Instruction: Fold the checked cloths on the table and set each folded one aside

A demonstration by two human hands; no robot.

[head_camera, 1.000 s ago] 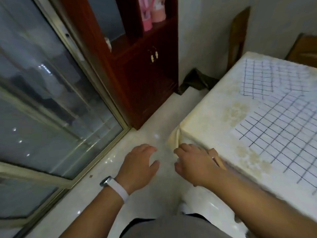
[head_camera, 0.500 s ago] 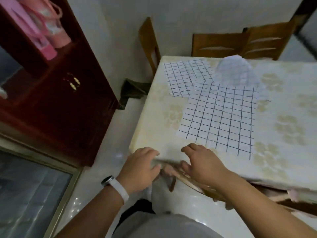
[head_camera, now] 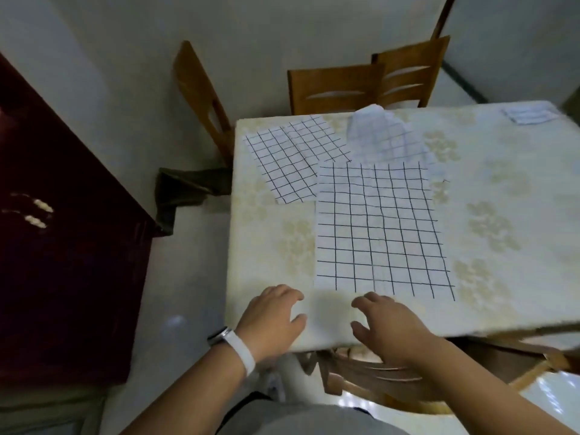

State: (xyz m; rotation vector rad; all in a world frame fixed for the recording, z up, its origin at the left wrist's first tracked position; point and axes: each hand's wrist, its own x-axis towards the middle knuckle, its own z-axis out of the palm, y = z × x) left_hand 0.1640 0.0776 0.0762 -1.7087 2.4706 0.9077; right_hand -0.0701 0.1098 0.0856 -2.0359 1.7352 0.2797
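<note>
A large white cloth with a black check (head_camera: 379,227) lies flat on the table (head_camera: 502,277), its near edge just beyond my hands. A smaller checked cloth (head_camera: 288,161) lies spread at the table's far left corner. Behind the large one sits a crumpled pale checked cloth (head_camera: 386,133). A small folded checked cloth (head_camera: 530,115) rests at the far right edge. My left hand (head_camera: 273,318), with a white wristband, hovers over the table's near edge with relaxed fingers and holds nothing. My right hand (head_camera: 386,324) is beside it, fingers loosely spread, also empty.
Wooden chairs stand at the far side (head_camera: 364,86) and far left corner (head_camera: 201,98), and another chair (head_camera: 376,368) is tucked under the near edge. A dark red cabinet (head_camera: 62,246) stands left. A dark cloth (head_camera: 185,189) lies on the floor.
The view has swung from the window and cabinet to the table top. Both hands have come from the table's corner edge to just before the large checked cloth.
</note>
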